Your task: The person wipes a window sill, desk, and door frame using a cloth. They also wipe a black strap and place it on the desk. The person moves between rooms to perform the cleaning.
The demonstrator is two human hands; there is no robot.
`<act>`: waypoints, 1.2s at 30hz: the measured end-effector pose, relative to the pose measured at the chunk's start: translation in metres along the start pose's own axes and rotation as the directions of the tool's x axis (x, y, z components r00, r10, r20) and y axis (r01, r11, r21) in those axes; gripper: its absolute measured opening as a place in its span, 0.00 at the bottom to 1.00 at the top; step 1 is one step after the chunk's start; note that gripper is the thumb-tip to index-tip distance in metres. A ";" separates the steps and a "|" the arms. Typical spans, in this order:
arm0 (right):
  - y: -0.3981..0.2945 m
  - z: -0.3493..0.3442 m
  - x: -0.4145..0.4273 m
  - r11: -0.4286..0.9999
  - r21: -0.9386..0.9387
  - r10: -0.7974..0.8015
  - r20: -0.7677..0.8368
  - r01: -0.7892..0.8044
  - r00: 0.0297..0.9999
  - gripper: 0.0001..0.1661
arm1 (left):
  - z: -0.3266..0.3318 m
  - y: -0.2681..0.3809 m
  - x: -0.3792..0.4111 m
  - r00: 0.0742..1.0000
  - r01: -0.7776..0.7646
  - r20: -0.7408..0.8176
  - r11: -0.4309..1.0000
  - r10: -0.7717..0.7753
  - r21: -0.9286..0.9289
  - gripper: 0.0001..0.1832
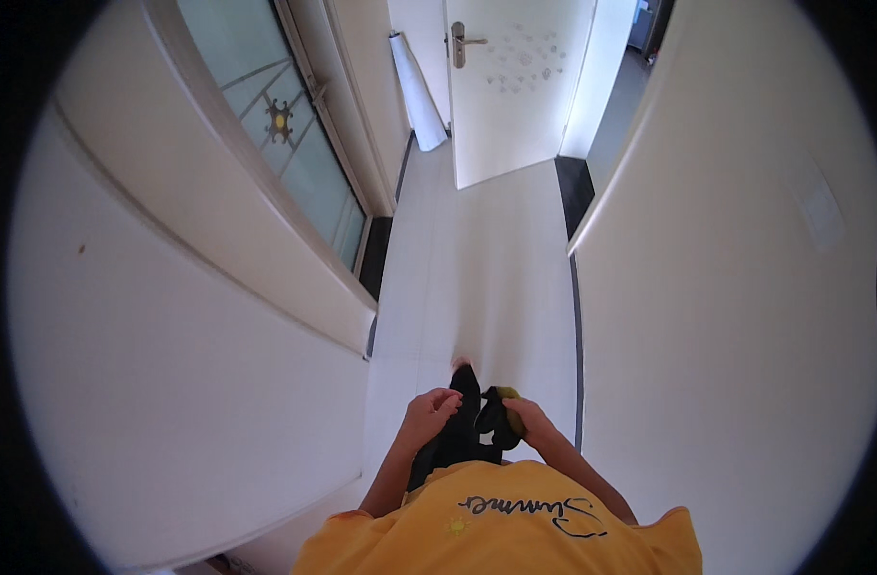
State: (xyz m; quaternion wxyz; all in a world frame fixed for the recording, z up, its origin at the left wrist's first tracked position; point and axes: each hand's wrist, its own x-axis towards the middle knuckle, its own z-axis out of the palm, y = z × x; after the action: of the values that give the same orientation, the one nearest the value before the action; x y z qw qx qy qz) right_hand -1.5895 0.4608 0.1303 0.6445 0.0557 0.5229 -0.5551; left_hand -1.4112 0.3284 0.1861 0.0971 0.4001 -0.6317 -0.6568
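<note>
My right hand (527, 419) is closed on a bundle of black and olive-green cloth (501, 420), held in front of my waist. Just left of it, over my black trouser leg, is my left hand (437, 407), its fingers curled and thumb near the fingertips; whether something small is between them cannot be told. The cloth hangs in soft folds, and its exact kind is unclear. I wear a yellow shirt (496, 521) with lettering and a small sun print. A foot (462, 361) shows beyond the trouser leg on the pale floor.
A narrow hallway with a tiled floor (481, 266) runs ahead between walls. A white door (521, 93) with a metal handle stands ajar at the far end, beside a leaning white roll (418, 93). On the left is a frosted-glass door (302, 129); a doorway opens at the far right.
</note>
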 end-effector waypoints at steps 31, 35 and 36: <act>-0.611 0.159 0.361 0.054 -0.753 -0.093 0.650 0.656 0.754 0.33 | -0.043 0.213 0.614 0.953 -0.067 -0.143 0.272 -0.269 -0.960 0.18; -0.692 0.200 0.445 -0.147 -0.728 -0.365 0.670 0.670 0.647 0.18 | -0.086 0.231 0.667 0.879 -0.146 -0.220 0.201 -0.423 -0.969 0.17; -0.712 0.211 0.469 -0.128 -0.730 -0.431 0.651 0.672 0.625 0.15 | -0.095 0.232 0.683 0.886 -0.185 -0.245 0.185 -0.394 -0.965 0.18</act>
State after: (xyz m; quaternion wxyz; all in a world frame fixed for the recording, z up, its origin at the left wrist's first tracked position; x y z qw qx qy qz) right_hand -2.0877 -0.2533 0.2415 0.2719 -0.6382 0.6475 -0.3153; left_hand -1.8887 -0.2185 0.1329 0.4227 0.4273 0.0028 -0.7992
